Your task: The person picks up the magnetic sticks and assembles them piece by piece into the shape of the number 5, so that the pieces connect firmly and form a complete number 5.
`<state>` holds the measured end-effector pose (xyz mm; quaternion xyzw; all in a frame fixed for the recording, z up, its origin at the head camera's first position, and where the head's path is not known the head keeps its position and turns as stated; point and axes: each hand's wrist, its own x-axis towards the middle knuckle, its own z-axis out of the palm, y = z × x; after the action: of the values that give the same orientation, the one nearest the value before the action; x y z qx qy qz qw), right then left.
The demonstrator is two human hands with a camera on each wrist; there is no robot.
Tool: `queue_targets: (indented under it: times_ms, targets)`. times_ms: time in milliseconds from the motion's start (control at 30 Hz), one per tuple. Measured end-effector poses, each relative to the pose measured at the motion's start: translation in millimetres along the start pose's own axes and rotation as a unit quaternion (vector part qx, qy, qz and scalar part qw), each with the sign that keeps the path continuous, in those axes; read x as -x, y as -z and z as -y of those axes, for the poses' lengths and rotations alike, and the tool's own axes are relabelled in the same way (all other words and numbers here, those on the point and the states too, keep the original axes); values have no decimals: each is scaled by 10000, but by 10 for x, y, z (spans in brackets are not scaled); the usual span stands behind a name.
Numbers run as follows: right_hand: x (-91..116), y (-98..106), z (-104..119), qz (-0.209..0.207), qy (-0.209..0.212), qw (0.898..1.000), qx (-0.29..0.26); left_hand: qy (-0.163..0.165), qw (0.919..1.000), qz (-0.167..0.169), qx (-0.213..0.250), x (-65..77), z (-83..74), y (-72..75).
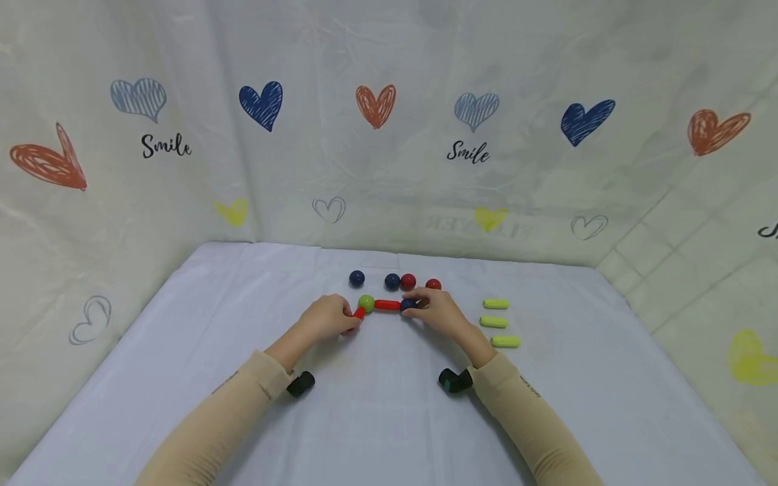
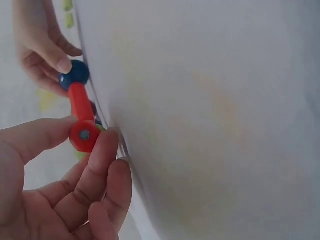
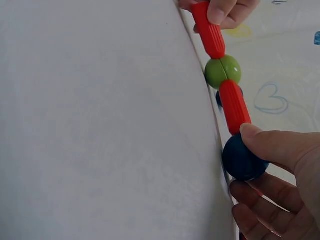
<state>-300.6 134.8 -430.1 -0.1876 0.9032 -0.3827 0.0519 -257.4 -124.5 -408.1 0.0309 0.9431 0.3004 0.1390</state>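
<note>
Firstly, my left hand (image 1: 327, 316): thumb and forefinger pinching the first red rod (image 3: 210, 35), remaining fingers loosely curled. Behind, on the white cloth (image 1: 389, 405), one loose navy ball (image 1: 356, 278). Next, a green ball (image 1: 366, 304), meeting the first red rod on one side and the second red rod (image 1: 387, 305) on the other; the latter reaches a blue ball (image 3: 242, 159). Behind: another navy ball (image 1: 392, 282), a red ball (image 1: 408, 281) just beside it. My right hand (image 1: 444, 316): thumb and fingertips gripping the blue ball. Beyond, a further red ball (image 1: 433, 283), partly hidden. Rightmost, three yellow-green rods (image 1: 494, 322), lying apart.
</note>
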Motion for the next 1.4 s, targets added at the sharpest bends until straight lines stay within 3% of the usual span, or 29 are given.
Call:
queue_targets:
  times_ms: [267, 967, 1200, 1400]
  targets:
    - [0, 4, 14, 9, -80, 10000, 33, -46, 9999, 102, -74, -6, -27, -7]
    - [-50, 12, -30, 111, 124, 9997, 198, -136, 9972, 550, 488, -123, 68, -3]
    - [-49, 5, -16, 71, 82, 9997, 198, -218, 9966, 490, 620, -132, 64, 7]
    - [-21, 4, -28, 45, 92, 9997, 207, -105, 9953, 389, 879, -148, 97, 5]
